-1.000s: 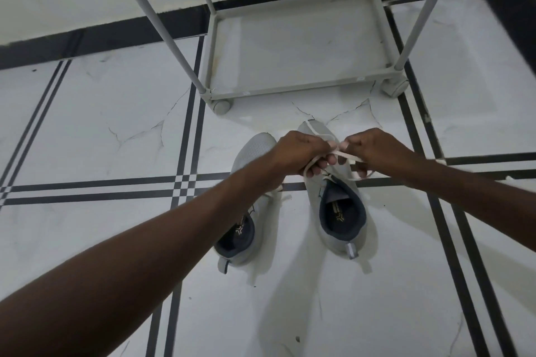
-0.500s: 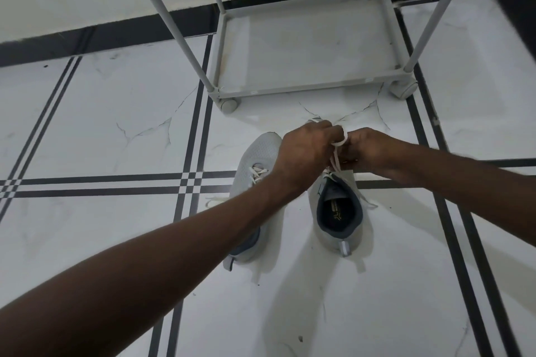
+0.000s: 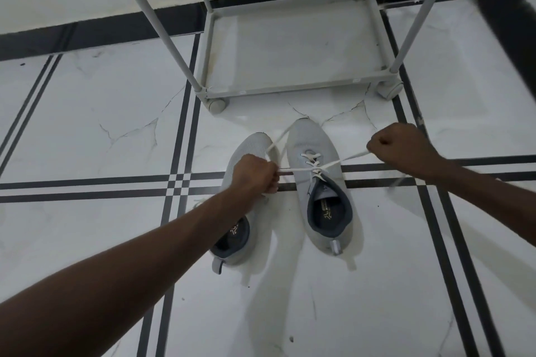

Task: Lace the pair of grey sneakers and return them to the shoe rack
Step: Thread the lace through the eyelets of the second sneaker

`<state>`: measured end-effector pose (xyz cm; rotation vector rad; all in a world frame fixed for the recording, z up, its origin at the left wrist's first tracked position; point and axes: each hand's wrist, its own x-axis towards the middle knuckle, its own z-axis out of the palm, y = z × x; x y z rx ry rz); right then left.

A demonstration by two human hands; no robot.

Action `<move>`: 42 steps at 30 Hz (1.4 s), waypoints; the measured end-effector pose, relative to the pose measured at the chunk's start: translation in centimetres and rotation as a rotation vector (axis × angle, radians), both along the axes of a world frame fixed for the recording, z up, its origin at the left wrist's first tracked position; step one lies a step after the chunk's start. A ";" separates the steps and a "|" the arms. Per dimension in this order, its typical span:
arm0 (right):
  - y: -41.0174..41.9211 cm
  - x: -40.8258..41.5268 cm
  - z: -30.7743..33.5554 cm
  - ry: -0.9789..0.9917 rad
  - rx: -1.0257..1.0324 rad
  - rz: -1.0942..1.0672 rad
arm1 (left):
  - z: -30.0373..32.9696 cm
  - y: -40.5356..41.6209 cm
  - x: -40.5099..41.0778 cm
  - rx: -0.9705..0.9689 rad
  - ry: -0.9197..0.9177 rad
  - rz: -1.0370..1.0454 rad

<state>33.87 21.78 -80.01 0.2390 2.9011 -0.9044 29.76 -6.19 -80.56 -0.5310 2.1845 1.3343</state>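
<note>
Two grey sneakers stand side by side on the tiled floor, toes toward the rack. The right sneaker (image 3: 319, 177) shows its white lace (image 3: 313, 166) crossed through the eyelets. My left hand (image 3: 255, 174) is closed on one lace end, over the left sneaker (image 3: 240, 229), which my forearm partly hides. My right hand (image 3: 400, 151) is fisted on the other lace end, out to the right of the shoe. Both lace ends are stretched taut sideways. The grey shoe rack (image 3: 290, 90) stands just beyond the toes.
The rack's bottom shelf is bare and sits on small castors (image 3: 217, 104). Its slanted poles (image 3: 150, 17) rise toward me on both sides. A white wall with a black skirting (image 3: 87, 29) runs behind. The floor is white tile with black stripes.
My hands were together over the right sneaker's tongue; they have now pulled apart sideways, drawing the lace ends tight. The view has shifted slightly.
</note>
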 end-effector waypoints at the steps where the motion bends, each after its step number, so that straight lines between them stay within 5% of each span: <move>1: 0.2 0.4 -0.5 0.000 0.112 0.067 | -0.2 -0.2 0.1 -0.076 0.054 -0.099; 5: -1.4 1.5 -2.3 -0.129 0.189 0.236 | -0.7 0.9 1.9 -0.388 0.517 -0.721; 7: -2.6 1.9 -3.2 -0.091 0.194 0.316 | -1.2 2.1 2.6 -0.470 0.605 -0.937; 13: -5.6 1.8 -3.0 0.080 0.124 0.438 | -1.1 2.5 1.9 -0.499 0.701 -0.955; 19: -5.1 1.8 -1.5 -0.054 -0.064 0.323 | -0.9 1.6 0.9 -0.478 0.821 -1.068; 24: -3.9 2.1 -0.9 0.016 0.335 0.524 | -0.3 0.3 1.3 -0.611 0.975 -1.183; 28: -2.6 2.5 -1.3 -0.064 0.460 0.550 | -1.6 -1.7 2.3 -0.690 0.909 -1.314; 42: -1.8 2.0 -2.4 -0.208 0.200 0.369 | -1.0 -2.7 1.9 -0.622 0.686 -1.264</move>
